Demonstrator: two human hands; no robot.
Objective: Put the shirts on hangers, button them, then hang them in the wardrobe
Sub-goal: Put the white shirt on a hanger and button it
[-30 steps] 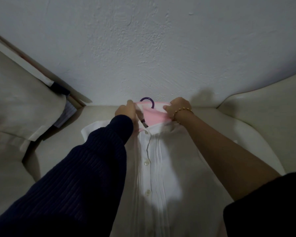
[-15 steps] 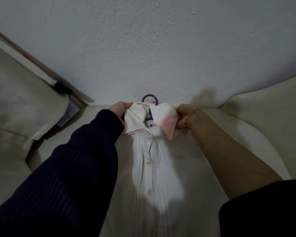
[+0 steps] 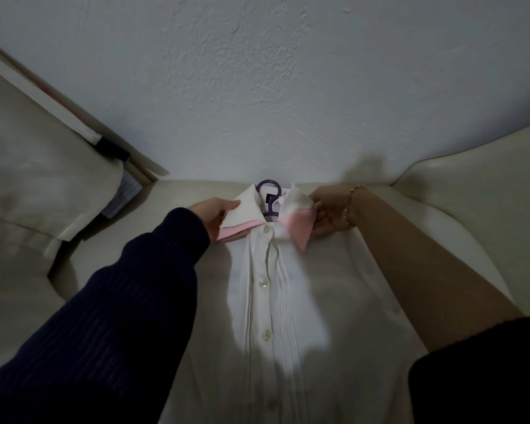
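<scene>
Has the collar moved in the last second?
Yes. The collar, upright across the hook a second ago, now lies folded down, clear of the hook, toward the camera; left hand and right hand hold its wings.

**No Legible Markings Found**

No text, number, brand or sign can be read anywhere in the head view. The one candidate is a small dark tag (image 3: 270, 198) inside the collar (image 3: 248, 209) of the white shirt (image 3: 276, 301), at the far end of the garment and just beside the hook of the purple hanger (image 3: 268, 181). Whether it carries print cannot be told, as it is too small and too dimly lit.
</scene>
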